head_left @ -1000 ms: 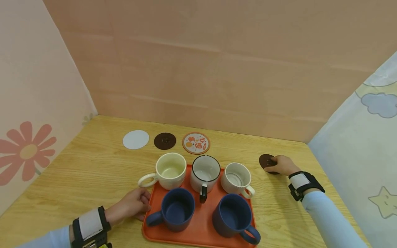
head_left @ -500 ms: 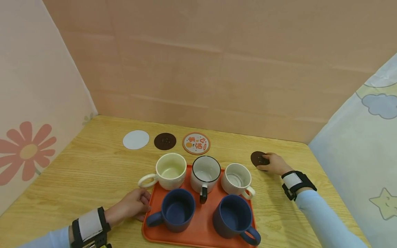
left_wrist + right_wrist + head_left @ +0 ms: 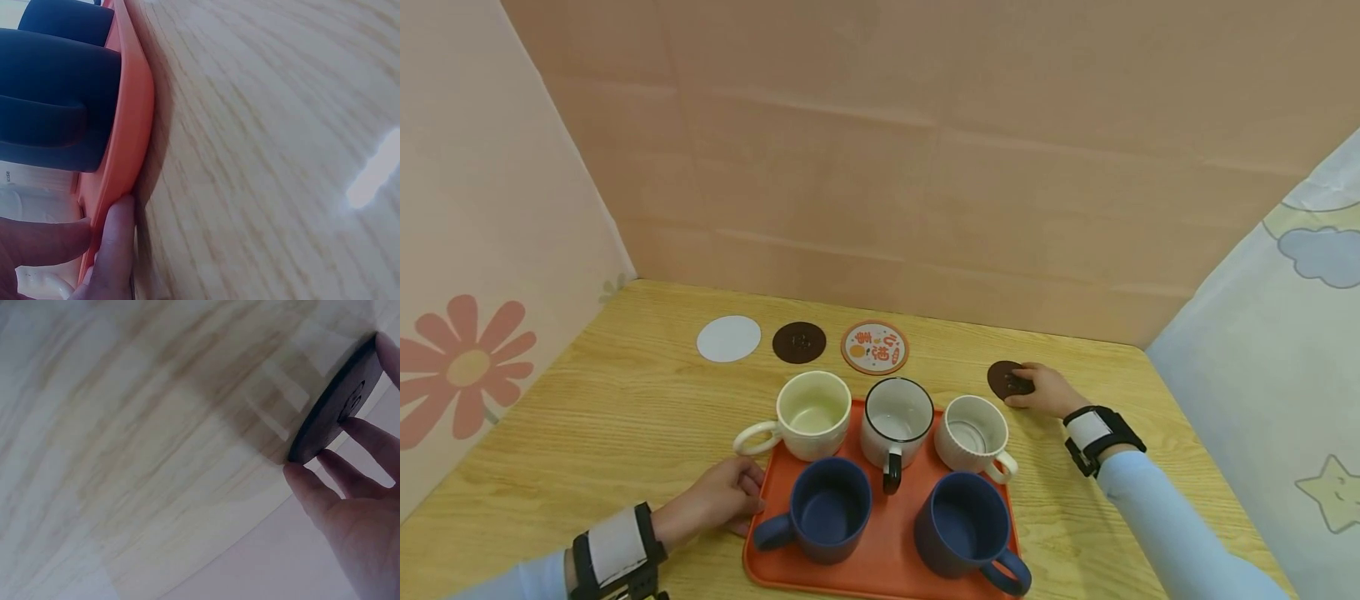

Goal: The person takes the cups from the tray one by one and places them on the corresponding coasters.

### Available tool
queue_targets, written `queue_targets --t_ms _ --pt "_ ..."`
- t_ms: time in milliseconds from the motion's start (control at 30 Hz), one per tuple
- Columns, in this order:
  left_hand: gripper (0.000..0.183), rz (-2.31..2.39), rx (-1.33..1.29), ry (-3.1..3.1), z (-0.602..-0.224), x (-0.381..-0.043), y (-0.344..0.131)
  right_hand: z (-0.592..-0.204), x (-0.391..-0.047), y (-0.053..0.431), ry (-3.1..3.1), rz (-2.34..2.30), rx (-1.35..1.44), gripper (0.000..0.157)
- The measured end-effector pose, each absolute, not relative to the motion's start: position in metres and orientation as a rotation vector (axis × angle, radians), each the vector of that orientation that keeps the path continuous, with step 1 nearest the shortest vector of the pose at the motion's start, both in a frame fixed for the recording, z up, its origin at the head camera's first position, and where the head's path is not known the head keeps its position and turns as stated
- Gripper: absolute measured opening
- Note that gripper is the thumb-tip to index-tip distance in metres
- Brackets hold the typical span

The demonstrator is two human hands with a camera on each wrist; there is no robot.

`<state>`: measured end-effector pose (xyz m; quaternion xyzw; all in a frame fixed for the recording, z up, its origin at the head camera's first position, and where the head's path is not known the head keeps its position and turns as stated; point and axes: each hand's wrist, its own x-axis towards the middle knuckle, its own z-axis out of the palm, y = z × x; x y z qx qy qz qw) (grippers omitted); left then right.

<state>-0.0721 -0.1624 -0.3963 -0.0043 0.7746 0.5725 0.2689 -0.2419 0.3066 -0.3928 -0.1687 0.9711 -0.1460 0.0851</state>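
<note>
My left hand (image 3: 730, 495) pinches the left rim of an orange tray (image 3: 891, 533); in the left wrist view, its thumb and a finger (image 3: 117, 237) meet at that rim. Five mugs is too many to list singly, so several stand on the tray: two navy mugs (image 3: 831, 510) in front, a cream mug (image 3: 814, 417), a black-rimmed white mug (image 3: 897, 425) and a small white mug (image 3: 972, 433) behind. Right of them, my right hand (image 3: 1045, 390) holds a dark brown round coaster (image 3: 1004, 379) by its edges, fingertips (image 3: 306, 478) also on its top.
Behind the tray, a white round coaster (image 3: 728, 338), another dark brown coaster (image 3: 799, 342) and an orange-bordered printed coaster (image 3: 875, 347) lie in a row on the wooden table (image 3: 587, 400). A tan backdrop (image 3: 925, 167) rises at the table's far edge, with patterned side panels.
My right hand has slid the dark brown coaster leftward and slightly away from me across the table. My left hand and the tray with its mugs have stayed in place.
</note>
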Motion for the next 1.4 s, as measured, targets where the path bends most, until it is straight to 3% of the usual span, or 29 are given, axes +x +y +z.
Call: queue_targets --t_ms 1400 --pt "0.023 1.55 0.021 2.074 -0.4 -0.074 -0.165 -0.398 -0.263 0.265 2.861 -0.487 -0.745 0.053"
